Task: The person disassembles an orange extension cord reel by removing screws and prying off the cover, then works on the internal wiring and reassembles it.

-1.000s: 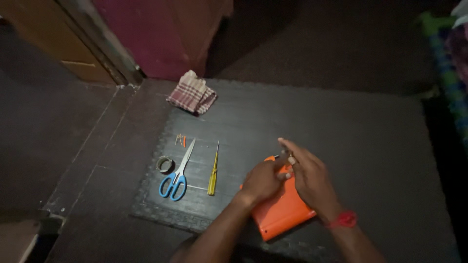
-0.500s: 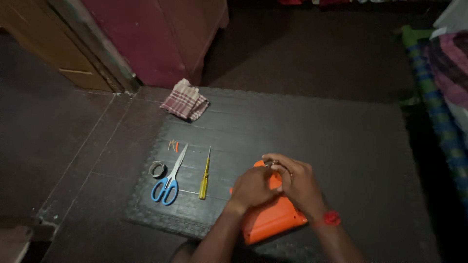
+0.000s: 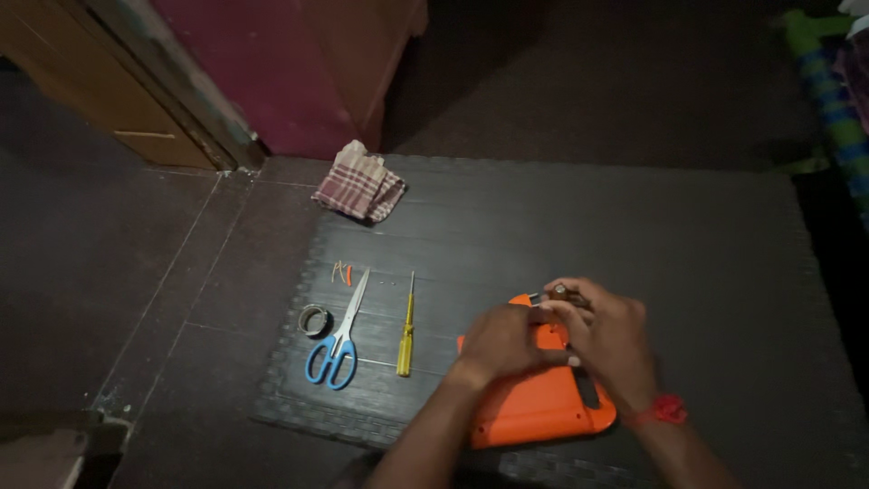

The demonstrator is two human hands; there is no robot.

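Observation:
An orange plastic casing (image 3: 534,403) lies on a dark foam mat (image 3: 579,226). My left hand (image 3: 502,342) rests on its upper left part, fingers curled over it. My right hand (image 3: 608,333) is beside it at the casing's top edge, pinching a small brownish cylindrical part (image 3: 557,292) between the fingertips. A red thread is tied round my right wrist. To the left of the casing lie a yellow-handled screwdriver (image 3: 406,330), blue-handled scissors (image 3: 339,340) and a small roll of tape (image 3: 314,320).
A folded checked cloth (image 3: 359,186) sits at the mat's far left corner. A few tiny orange bits (image 3: 342,271) lie near the scissors' tip. A wooden door frame (image 3: 163,100) and a dark red cabinet (image 3: 299,63) stand behind. Striped fabric (image 3: 837,100) is at the right.
The view has shifted slightly. Both hands stay on the orange casing; my right fingers have come up to its top edge with the small part.

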